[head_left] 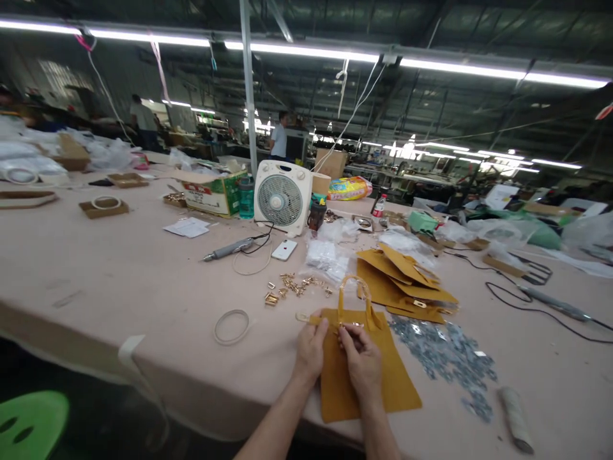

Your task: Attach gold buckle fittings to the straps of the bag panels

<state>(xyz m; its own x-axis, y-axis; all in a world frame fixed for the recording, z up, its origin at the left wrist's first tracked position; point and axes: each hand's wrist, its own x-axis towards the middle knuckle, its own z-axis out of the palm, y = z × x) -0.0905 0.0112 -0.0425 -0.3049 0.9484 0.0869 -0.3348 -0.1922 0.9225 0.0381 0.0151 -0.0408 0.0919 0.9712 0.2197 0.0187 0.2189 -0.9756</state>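
Note:
A mustard-yellow handbag [397, 383] lies flat at the table's front edge, its looped handle [341, 300] standing up, partly wrapped in clear film. My left hand [311, 350] is closed on the bag's upper left corner, where a strap with a gold-coloured metal end [302, 316] sticks out to the left. My right hand [363, 361] rests over the bag's upper middle, fingers pinched together near the handle's base. What sits between those fingertips is hidden. Gold-coloured metal fittings [297, 284] lie scattered beyond my hands.
More yellow bag pieces [383, 275] are stacked behind right, beside a spread of small grey pieces [445, 348]. A tape roll [232, 326] lies left. Farther back are an electric screwdriver [228, 249], a phone [284, 250] and a box fan [281, 198]. A cylindrical roll [516, 418] lies front right.

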